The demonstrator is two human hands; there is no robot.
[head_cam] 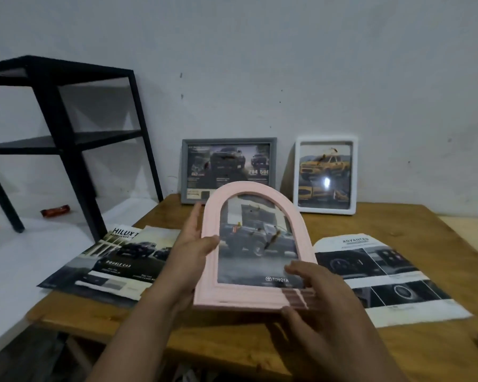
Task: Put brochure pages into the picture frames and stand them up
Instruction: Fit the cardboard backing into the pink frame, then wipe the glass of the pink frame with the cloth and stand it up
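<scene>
I hold a pink arched picture frame [295, 216] above the wooden table [414, 224], tilted face up, with a dark truck page behind its glass. My left hand [191, 244] grips its left edge, thumb on the front. Gripping the lower right corner is my right hand [312, 293], fingers over the bottom rim. A grey frame [229, 141] and a white frame [298, 172], each with a page inside, stand upright at the back against the wall. Loose brochure pages lie on the left [116, 263] and on the right [392, 277].
A black metal shelf [64, 128] stands at the left on a white surface [25, 266], with small red wrappers [55, 210] near its legs. The left brochure pages overhang the table's left edge. A grey wall rises right behind the table.
</scene>
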